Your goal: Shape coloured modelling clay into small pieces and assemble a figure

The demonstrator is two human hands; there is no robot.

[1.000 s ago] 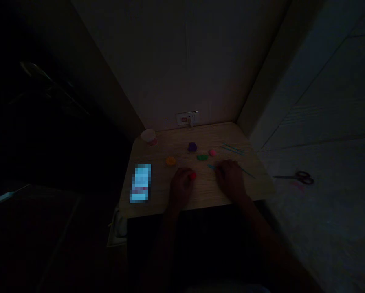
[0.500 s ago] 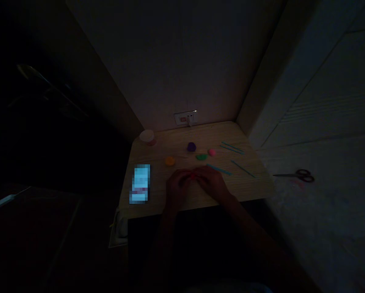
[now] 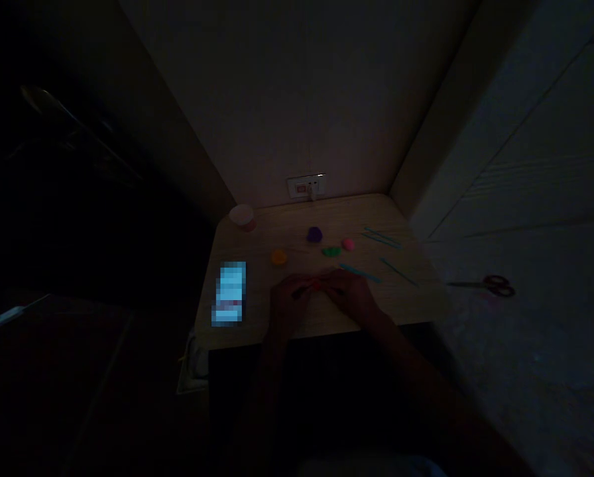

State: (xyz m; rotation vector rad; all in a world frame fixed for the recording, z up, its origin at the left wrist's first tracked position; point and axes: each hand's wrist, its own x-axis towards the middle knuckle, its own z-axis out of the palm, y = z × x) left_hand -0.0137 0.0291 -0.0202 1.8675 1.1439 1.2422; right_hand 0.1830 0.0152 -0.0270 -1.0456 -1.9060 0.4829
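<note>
In dim light my left hand [image 3: 288, 297] and my right hand [image 3: 351, 290] meet over the front of a small wooden table [image 3: 257, 331]. Both are closed, fingertips pinching a small red lump [image 3: 317, 284] that looks like modelling clay. Beyond them lie an orange lump [image 3: 278, 258], a purple lump [image 3: 315, 234], a green piece with a ridged edge [image 3: 331, 252] and a pink lump [image 3: 347, 244]. A blue stick [image 3: 360, 272] rests just past my right hand. The fingers partly hide the red lump.
A lit phone [image 3: 230, 293] lies at the table's left, with a pale cup [image 3: 242, 216] behind it. More thin blue sticks [image 3: 382, 238] lie at right. Scissors [image 3: 496, 285] are beyond the right edge. A wall socket [image 3: 305, 187] sits above the back edge.
The view has shifted slightly. Both hands stay together on the red lump, with only slight finger movement; the things on the table keep their places.
</note>
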